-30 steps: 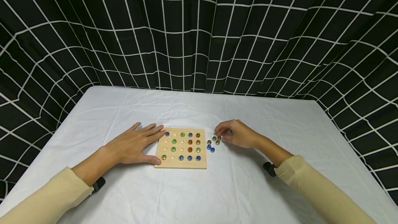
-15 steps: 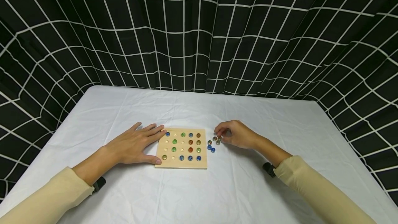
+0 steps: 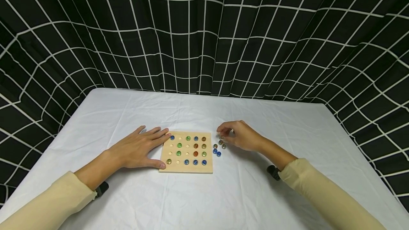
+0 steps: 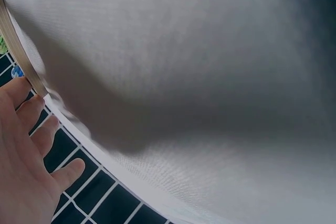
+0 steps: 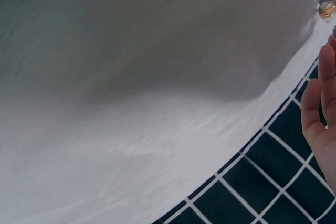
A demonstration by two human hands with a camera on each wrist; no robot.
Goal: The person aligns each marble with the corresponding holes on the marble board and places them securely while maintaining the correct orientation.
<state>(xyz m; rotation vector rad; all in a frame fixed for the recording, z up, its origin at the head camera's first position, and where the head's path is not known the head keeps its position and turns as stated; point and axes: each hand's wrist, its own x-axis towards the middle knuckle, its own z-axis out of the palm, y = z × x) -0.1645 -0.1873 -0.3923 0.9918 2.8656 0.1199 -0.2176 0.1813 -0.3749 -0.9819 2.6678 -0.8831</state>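
Left hand (image 3: 137,149): fingers straight and spread, gripping nothing; thumb and fingertips lie on the board edge nearest it.
Right hand (image 3: 242,136): fingers and thumb bent toward each other, partly closed, at the loose marbles; can't tell if one is pinched, right wrist view only catches part of the hand.
Wooden board (image 3: 183,169): flat on white cloth (image 3: 204,201), between the hands, touching the left.
Seated marbles (image 3: 196,154): 14 of 20 hollows taken; both columns nearest right hand full.
Bare hollows (image 3: 187,146): 6, two in each of the three columns nearer left hand.
Loose marbles (image 3: 218,154): at least five between board and right hand, two blue, rest brownish; fingertips may hide another.
Progress: my read, over two-thirds seated; stills alone don't settle filling vs emptying.
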